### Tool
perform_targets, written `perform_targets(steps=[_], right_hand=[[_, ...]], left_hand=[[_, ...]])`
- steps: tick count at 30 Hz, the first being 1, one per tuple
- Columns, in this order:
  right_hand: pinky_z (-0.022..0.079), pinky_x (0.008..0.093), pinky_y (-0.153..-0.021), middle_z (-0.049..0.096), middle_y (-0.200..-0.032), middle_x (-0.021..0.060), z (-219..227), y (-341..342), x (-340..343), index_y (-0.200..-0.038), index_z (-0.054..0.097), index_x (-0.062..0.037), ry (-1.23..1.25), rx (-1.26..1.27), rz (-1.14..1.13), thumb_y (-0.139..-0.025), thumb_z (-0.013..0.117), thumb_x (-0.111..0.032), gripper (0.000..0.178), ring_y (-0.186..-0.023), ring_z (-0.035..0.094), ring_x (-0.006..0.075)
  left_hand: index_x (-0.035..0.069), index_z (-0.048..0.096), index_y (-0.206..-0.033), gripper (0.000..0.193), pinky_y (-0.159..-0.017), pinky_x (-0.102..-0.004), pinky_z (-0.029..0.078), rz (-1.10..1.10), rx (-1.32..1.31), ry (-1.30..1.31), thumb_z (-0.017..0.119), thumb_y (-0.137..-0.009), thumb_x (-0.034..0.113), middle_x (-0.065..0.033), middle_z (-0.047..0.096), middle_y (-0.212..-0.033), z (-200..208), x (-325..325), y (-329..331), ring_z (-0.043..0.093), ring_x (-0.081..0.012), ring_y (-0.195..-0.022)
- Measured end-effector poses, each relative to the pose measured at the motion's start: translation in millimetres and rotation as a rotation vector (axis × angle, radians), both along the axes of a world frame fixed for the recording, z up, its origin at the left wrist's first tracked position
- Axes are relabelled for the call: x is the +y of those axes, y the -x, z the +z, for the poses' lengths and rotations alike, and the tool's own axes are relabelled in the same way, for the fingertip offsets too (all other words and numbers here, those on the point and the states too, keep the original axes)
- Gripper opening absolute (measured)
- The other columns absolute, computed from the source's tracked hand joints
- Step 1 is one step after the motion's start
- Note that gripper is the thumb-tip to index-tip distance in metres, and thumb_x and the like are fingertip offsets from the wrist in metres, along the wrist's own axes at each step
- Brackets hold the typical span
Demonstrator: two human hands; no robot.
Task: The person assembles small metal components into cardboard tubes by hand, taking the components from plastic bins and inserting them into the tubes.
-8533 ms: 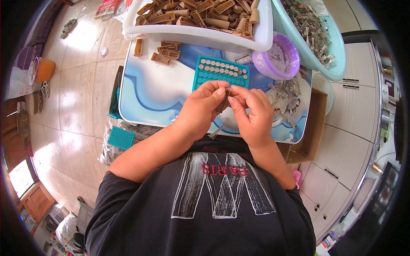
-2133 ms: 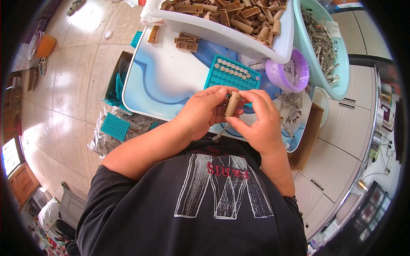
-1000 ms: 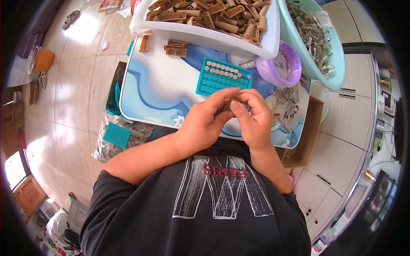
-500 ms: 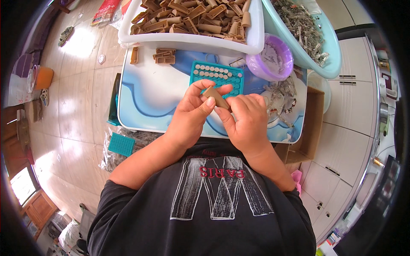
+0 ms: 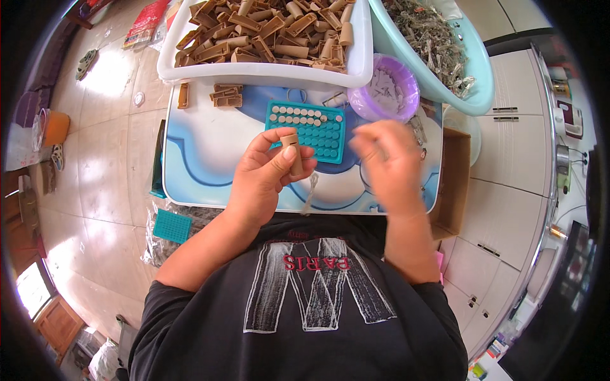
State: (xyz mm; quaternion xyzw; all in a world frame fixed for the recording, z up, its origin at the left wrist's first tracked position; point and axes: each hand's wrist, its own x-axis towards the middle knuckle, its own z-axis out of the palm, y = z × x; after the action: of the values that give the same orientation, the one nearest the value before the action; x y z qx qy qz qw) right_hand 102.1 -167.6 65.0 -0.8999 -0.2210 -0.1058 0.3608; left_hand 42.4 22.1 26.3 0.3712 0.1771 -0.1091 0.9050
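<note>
My left hand [image 5: 267,170] is closed around a brown plastic casing [image 5: 296,164], a short tube standing nearly upright with a small slot near its top. My right hand [image 5: 393,166] is apart from it, over the right part of the table; motion smears its fingers, so what they hold, if anything, cannot be made out. Just beyond the left hand lies a teal grid tray [image 5: 327,151]. Small round grey-white discs [image 5: 295,115] fill its far rows. A thin clear strand [image 5: 311,193] lies near the table's front edge.
A white bin [image 5: 267,75] of brown shell pieces stands at the far side. Right of it are a purple bowl [image 5: 413,105] of white pieces and a light-blue tub [image 5: 480,79] of wired parts. Several loose brown shells [image 5: 227,96] sit on the blue-white table [image 5: 210,140].
My right hand has let go of the casing and swung right. My left hand keeps it, now turned more upright. The view has shifted slightly, and the teal tray is less covered.
</note>
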Motion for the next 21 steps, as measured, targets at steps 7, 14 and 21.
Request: perform_targets(steps=[7, 14, 21], right_hand=[[0.047, 0.0424, -0.072, 0.062, -0.085, 0.0139, 5, -86, -36, -0.087, 0.063, -0.0046, 0.409, 0.033, -0.091, -0.078, 0.061, -0.013, 0.012, -0.080, 0.059, 0.0342], [0.047, 0.0468, -0.072, 0.062, -0.087, 0.0158, -28, -119, -27, -0.083, 0.060, -0.0047, 0.631, -0.029, -0.060, -0.081, 0.054, -0.009, 0.008, -0.084, 0.059, 0.0371], [0.050, 0.0377, -0.066, 0.063, -0.081, 0.0154, -8, -98, -24, -0.081, 0.057, -0.0030, 0.273, 0.120, -0.166, -0.080, 0.058, -0.009, 0.006, -0.069, 0.063, 0.0275]], left_hand=[[0.004, 0.048, -0.122, 0.037, -0.072, -0.0304, 0.054, -0.104, 0.062, 0.028, 0.056, -0.091, 0.024, -0.0136, 0.061, -0.098, 1, -1, -1, 0.063, -0.0186, -0.076], [0.004, 0.049, -0.123, 0.037, -0.071, -0.0291, 0.054, -0.137, 0.063, 0.019, 0.052, -0.094, 0.026, -0.0119, 0.061, -0.096, -1, -2, 0, 0.063, -0.0174, -0.076], [0.005, 0.047, -0.125, 0.035, -0.072, -0.0300, 0.053, -0.145, 0.101, 0.035, 0.047, -0.096, 0.025, -0.0124, 0.060, -0.098, -2, -1, -1, 0.062, -0.0172, -0.077]])
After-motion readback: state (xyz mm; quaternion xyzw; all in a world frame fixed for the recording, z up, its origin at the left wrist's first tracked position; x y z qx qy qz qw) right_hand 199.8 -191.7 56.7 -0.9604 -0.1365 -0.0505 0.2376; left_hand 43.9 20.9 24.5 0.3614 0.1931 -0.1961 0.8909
